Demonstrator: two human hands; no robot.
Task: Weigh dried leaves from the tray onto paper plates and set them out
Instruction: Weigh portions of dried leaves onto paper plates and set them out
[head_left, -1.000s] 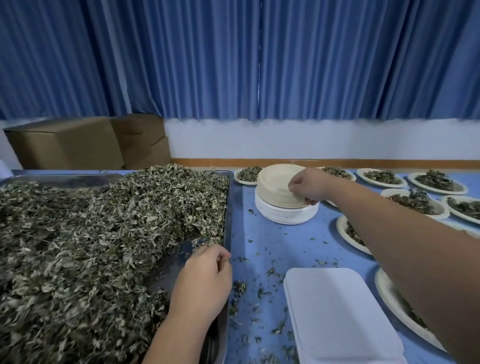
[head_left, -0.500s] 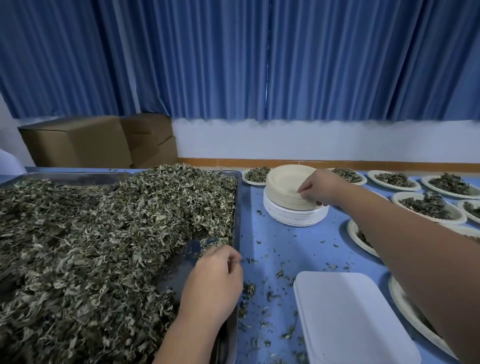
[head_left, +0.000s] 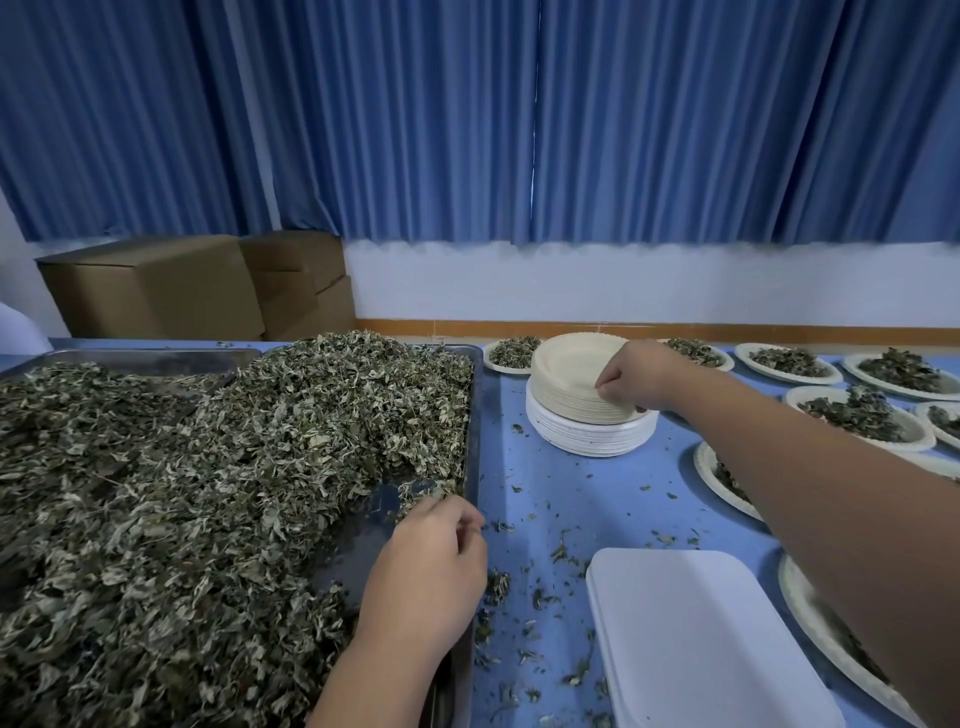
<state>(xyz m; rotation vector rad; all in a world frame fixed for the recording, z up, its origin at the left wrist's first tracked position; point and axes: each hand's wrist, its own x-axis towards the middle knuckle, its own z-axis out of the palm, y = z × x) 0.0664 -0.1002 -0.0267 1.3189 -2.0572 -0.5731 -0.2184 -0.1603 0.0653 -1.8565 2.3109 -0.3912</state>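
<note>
White plastic lies nearest us: a flat slab (head_left: 701, 649) on the blue table (head_left: 587, 499), bare on top. We take it for the scale, kept close so a plate can land on it with a short reach. Just left of it our left hand (head_left: 426, 571) rests over the near right corner of the metal tray (head_left: 474, 415). Its fingers are curled beside a small clump at the edge of a scraped-bare patch. We cannot tell whether they pinch any leaf or merely hover there; we judge the hand waits at the spot where the next handful will be drawn.

The dried leaves (head_left: 208, 493) fill the rest of the tray in a deep heap, highest toward the far side. Crumbs (head_left: 498, 584) dot the table between tray and slab, which suggests the path the portions travel.

Farther out, our right hand (head_left: 631, 382) reaches across to the stack of paper plates (head_left: 587, 426), cream ones atop white. Thumb and fingertips nip the rim of the top plate (head_left: 571, 358) at its right edge, the easiest place to peel one from a tight stack. We judge the step to be fetching a fresh plate for weighing.

Beyond and to the right, filled plates (head_left: 893, 445) stand in rows, each apart from its neighbours, already set out. Another lies near us, half hidden under the right forearm. Cardboard boxes (head_left: 156, 291) and a blue curtain (head_left: 467, 130) back the scene.
</note>
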